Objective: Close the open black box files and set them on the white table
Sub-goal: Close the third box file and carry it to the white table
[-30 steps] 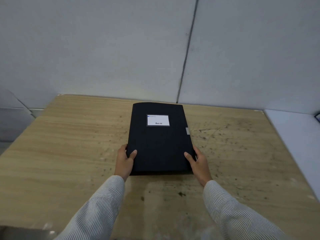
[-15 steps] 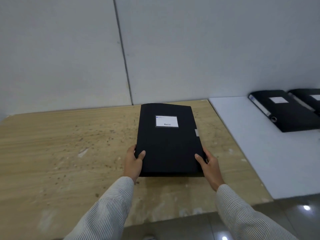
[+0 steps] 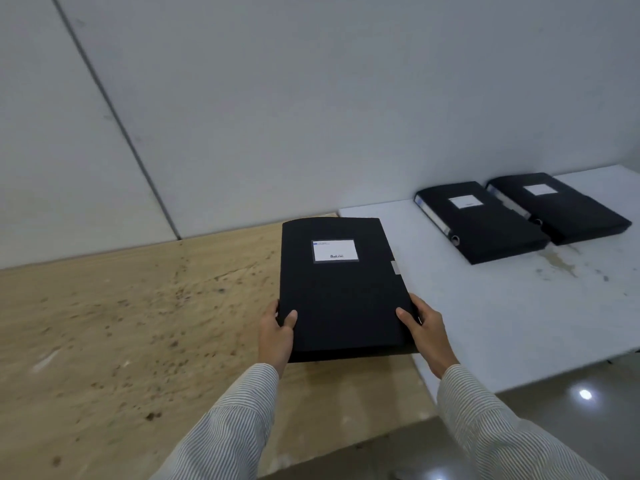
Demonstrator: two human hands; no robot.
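The person is carrying a closed black box file flat between both hands, and the change over the last second is plain — a second ago it was lying in the middle of the wooden table with no white table in sight, and now the file is straddling the seam where the wooden table is meeting the white table, its right edge already overhanging the white surface. The left hand is clamping the file's near-left corner, thumb on top; the right hand is gripping the near-right corner the same way. Whether the file is lifted clear or sliding I cannot tell.

Farther back on the white table, two more closed black files are lying side by side, touching, well beyond the carried file.

In my judgement the closing step is done for this file and the transfer is under way — what is left is setting it down on the bare white surface nearer than the resting pair.
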